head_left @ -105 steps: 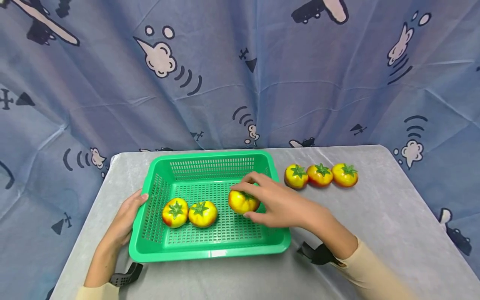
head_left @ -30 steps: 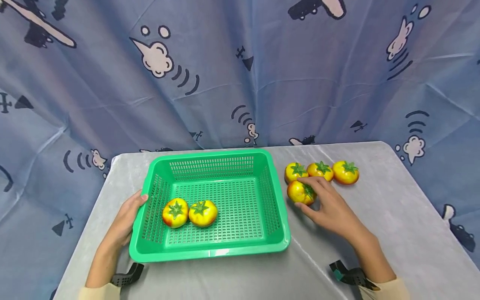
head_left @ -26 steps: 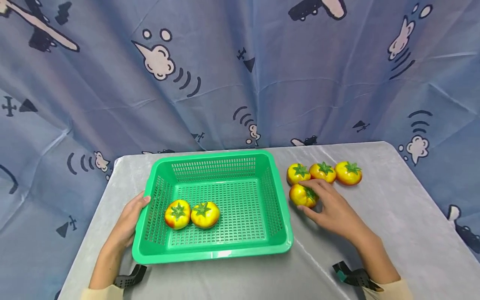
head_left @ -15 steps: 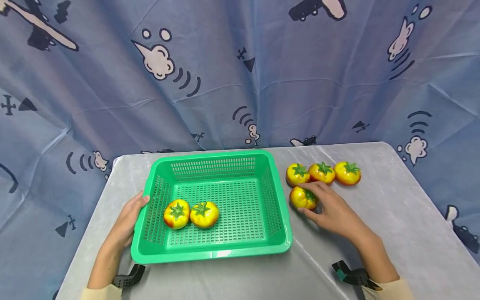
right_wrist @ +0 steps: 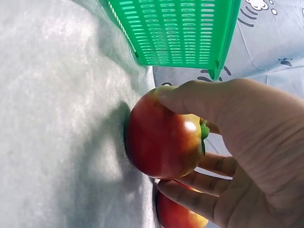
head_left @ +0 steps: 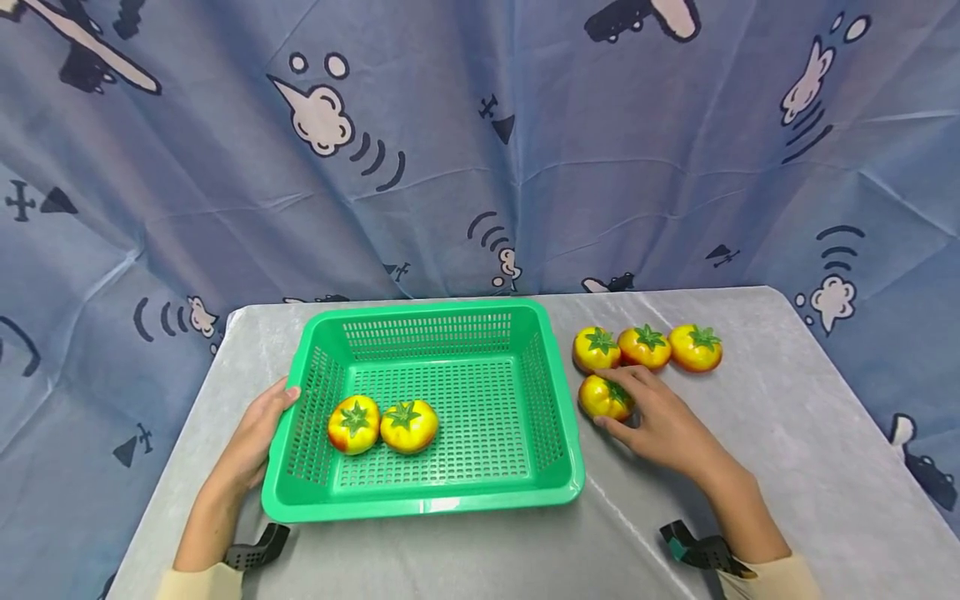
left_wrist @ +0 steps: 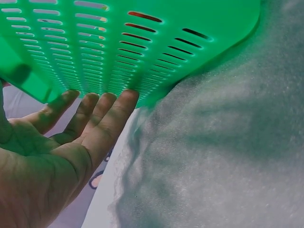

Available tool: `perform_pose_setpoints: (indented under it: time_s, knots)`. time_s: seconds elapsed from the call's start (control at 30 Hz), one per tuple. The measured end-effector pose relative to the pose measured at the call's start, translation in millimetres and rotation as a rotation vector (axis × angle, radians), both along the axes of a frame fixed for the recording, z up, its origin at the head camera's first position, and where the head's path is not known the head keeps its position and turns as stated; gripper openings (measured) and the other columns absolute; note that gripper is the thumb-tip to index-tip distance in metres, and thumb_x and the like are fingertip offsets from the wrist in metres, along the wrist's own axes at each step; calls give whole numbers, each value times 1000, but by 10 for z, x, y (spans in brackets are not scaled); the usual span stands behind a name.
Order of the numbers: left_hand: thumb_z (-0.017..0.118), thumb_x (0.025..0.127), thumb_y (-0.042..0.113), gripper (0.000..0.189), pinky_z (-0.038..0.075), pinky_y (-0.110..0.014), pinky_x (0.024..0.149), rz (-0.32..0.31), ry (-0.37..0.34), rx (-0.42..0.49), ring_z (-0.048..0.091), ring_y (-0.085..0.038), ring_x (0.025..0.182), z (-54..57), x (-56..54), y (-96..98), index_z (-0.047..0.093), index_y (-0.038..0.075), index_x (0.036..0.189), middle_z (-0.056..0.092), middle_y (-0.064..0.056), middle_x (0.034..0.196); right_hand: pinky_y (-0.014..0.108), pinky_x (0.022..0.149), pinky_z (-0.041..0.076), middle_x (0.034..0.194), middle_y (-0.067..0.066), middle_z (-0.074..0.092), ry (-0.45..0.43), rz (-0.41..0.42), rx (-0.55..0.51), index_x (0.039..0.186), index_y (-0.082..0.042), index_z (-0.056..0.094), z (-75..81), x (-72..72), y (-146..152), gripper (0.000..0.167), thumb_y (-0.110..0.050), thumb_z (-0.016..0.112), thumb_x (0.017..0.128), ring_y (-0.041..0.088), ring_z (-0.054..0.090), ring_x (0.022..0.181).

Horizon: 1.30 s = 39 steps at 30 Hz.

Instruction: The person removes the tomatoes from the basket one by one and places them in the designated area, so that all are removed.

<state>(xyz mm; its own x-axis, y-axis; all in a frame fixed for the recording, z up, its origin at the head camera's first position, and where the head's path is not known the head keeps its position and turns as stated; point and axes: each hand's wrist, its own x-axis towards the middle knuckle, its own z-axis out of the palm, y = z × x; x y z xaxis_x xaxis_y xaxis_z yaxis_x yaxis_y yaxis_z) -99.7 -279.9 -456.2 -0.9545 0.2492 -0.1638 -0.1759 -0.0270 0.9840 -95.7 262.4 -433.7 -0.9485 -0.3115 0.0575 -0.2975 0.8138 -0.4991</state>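
Note:
My right hand holds a yellow-red tomato with a green star-shaped top, thumb on one side and fingers on the other. In the right wrist view this tomato is low at the grey cloth, just outside the basket's right side. My left hand holds the left rim of a green plastic basket, thumb over the edge. Its fingertips press against the slotted outer wall in the left wrist view. Two tomatoes, one left of the other, lie side by side in the basket.
Behind the held tomato, three more stand in a row: a left tomato, a middle tomato and a right tomato. Grey cloth covers the table. A blue patterned curtain hangs behind its far edge.
My right hand has carried the tomato out of the basket, rightward to the cloth before the row of three, and lowered it slightly. My left hand has stayed on the rim.

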Motion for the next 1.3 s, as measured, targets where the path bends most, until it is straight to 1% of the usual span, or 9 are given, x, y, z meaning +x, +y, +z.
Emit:
perform_pose_setpoints:
  time_s: [0.27, 0.5, 0.67, 1.03, 1.3]
  knots:
    - [33, 117, 26, 64, 70, -38, 80, 0, 4, -4, 78, -12, 97, 14, -21, 10, 11, -14, 162, 75, 8, 112, 67, 102, 56, 134, 22, 62, 6, -1, 15, 148, -9, 57, -2, -3, 10, 64, -19, 84, 90, 41, 63, 119]
    - [34, 117, 26, 65, 70, -37, 80, 10, -9, -10, 78, -12, 96, 18, -22, 8, 11, -13, 162, 76, 8, 111, 69, 105, 53, 137, 23, 60, -20, 7, 22, 150, -9, 55, 23, 18, 5, 65, -16, 82, 91, 43, 60, 123]
    - [33, 117, 26, 64, 70, -37, 80, 9, -8, -13, 78, -11, 96, 11, -11, 5, 12, -14, 162, 76, 8, 111, 69, 105, 53, 138, 25, 60, -3, -4, 25, 150, -7, 55, 26, 22, -6, 65, -16, 81, 91, 44, 61, 124]
    - [33, 117, 27, 65, 70, -36, 81, 19, -9, -21, 78, -10, 97, 27, -2, 15, 12, -14, 162, 75, 10, 111, 69, 103, 54, 137, 25, 61, -2, -33, 43, 150, -6, 55, 15, 6, -12, 66, -20, 82, 92, 44, 62, 122]
    - [33, 117, 28, 65, 69, -36, 83, 10, -5, -19, 77, -10, 100, 27, -5, 21, 11, -13, 163, 74, 12, 114, 69, 97, 56, 133, 24, 62, 2, -60, 87, 148, -6, 55, 27, 5, -23, 65, -25, 82, 92, 43, 62, 118]
